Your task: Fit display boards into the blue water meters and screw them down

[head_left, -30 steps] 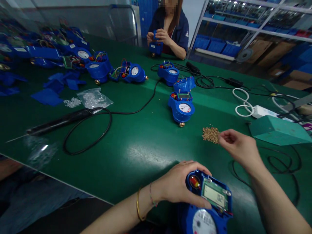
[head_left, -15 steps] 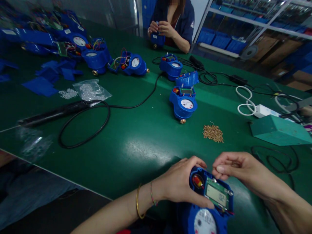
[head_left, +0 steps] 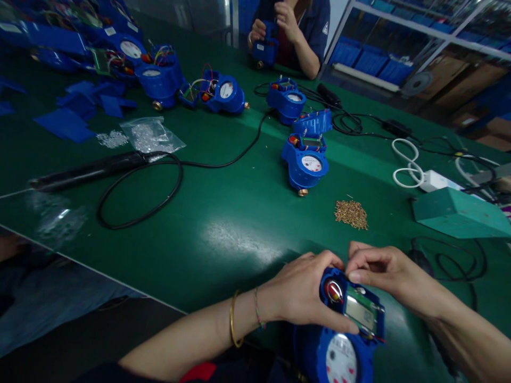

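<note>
The left hand [head_left: 305,290] gripped a blue meter [head_left: 343,340] at the near table edge, fingers wrapped round the left side of its open top, thumb across the front. The right hand [head_left: 379,271] had its fingertips pinched together at the upper rim of the meter, just above the green display board [head_left: 360,313]; whether they held anything could not be told. A heap of small brass screws [head_left: 351,214] lay on the green table [head_left: 223,223] beyond the right hand, near but apart. Farther off stood another open meter [head_left: 305,162], a black tool with cable [head_left: 91,171], and a green box [head_left: 459,213]. Across the table, another person's hands [head_left: 275,24] held a meter.
</note>
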A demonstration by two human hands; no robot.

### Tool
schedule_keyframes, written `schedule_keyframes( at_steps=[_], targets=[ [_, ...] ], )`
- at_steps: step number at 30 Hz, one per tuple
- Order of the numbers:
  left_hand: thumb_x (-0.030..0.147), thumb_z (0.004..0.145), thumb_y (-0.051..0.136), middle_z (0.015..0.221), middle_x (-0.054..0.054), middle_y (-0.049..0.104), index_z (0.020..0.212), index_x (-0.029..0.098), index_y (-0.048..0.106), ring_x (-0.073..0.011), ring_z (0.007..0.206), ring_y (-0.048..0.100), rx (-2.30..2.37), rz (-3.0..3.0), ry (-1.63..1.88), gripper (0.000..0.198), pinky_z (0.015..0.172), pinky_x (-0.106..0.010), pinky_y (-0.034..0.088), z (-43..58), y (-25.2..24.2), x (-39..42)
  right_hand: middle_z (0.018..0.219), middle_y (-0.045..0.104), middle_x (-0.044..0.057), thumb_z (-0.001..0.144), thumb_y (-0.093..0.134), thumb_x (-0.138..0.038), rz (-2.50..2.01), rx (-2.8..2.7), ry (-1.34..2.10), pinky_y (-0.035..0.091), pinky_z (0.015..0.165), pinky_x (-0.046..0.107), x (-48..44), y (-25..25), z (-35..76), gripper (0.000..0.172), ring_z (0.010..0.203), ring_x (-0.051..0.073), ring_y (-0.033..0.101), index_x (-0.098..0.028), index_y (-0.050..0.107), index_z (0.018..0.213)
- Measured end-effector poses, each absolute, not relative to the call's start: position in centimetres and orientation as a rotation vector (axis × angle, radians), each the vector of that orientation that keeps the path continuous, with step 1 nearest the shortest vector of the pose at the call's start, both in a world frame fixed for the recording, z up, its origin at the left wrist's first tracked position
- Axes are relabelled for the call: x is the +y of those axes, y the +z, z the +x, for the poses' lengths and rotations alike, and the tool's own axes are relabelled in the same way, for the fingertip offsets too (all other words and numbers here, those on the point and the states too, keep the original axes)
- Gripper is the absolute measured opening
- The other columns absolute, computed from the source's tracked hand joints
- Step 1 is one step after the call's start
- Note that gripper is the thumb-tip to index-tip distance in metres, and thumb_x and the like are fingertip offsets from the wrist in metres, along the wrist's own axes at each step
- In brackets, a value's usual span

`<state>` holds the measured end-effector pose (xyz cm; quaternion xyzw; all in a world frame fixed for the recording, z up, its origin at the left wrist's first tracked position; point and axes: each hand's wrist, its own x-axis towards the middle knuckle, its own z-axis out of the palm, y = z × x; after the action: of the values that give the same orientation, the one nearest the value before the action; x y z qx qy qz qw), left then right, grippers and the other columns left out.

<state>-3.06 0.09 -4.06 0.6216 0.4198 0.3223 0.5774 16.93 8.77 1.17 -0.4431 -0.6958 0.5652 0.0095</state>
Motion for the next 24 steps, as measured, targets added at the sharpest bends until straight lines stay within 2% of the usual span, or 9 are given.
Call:
schedule_keyframes(
  at_steps=[7,14,20,22,24],
  targets=[
    [0.05,0.059,0.082,0.112,-0.011,0.066,0.115,0.022,0.054,-0.0349,0.105,0.061,0.999,1.469,0.738,0.069,0.087,-0.051,0.05,-2.7,-4.1,0.1,0.069,0.058,0.003,0.081,0.071,-0.054,-1.286,-2.416,1.582,0.04,0.063,0.029,8.9,2.6,16.1,0.033,0.067,0.017,0.054,-0.024,0.076,0.069],
    [0.05,0.058,0.082,0.11,-0.012,0.067,0.114,0.02,0.054,-0.0343,0.102,0.061,1.002,1.487,0.735,0.069,0.085,-0.05,0.05,-2.7,-4.0,0.3,0.067,0.055,0.002,0.082,0.067,-0.06,-1.283,-2.523,1.554,0.039,0.06,0.028,9.3,2.8,16.1,0.041,0.065,0.016,0.052,-0.023,0.075,0.067],
    [0.051,0.058,0.082,0.112,-0.011,0.066,0.116,0.021,0.054,-0.0344,0.104,0.061,1.004,1.485,0.725,0.071,0.086,-0.05,0.05,-2.8,-4.1,0.3,0.062,0.046,-0.002,0.075,0.076,-0.056,-1.351,-2.333,1.773,0.033,0.056,0.025,9.3,2.4,15.9,0.042,0.06,0.012,0.043,-0.018,0.066,0.058],
    [0.052,0.058,0.082,0.112,-0.01,0.066,0.116,0.022,0.054,-0.0344,0.105,0.06,1.002,1.48,0.724,0.071,0.087,-0.049,0.049,-2.8,-4.1,0.2,0.062,0.048,-0.002,0.072,0.079,-0.054,-1.354,-2.245,1.884,0.035,0.056,0.024,9.6,2.2,16.1,0.04,0.059,0.012,0.044,-0.018,0.067,0.059],
    [0.052,0.059,0.082,0.112,-0.009,0.066,0.116,0.022,0.055,-0.0337,0.106,0.06,0.994,1.474,0.733,0.07,0.087,-0.048,0.049,-2.8,-4.1,0.1,0.062,0.054,0.0,0.069,0.081,-0.054,-1.396,-2.163,1.827,0.039,0.058,0.025,10.4,1.7,16.8,0.039,0.061,0.013,0.049,-0.019,0.069,0.059]
  ],
)
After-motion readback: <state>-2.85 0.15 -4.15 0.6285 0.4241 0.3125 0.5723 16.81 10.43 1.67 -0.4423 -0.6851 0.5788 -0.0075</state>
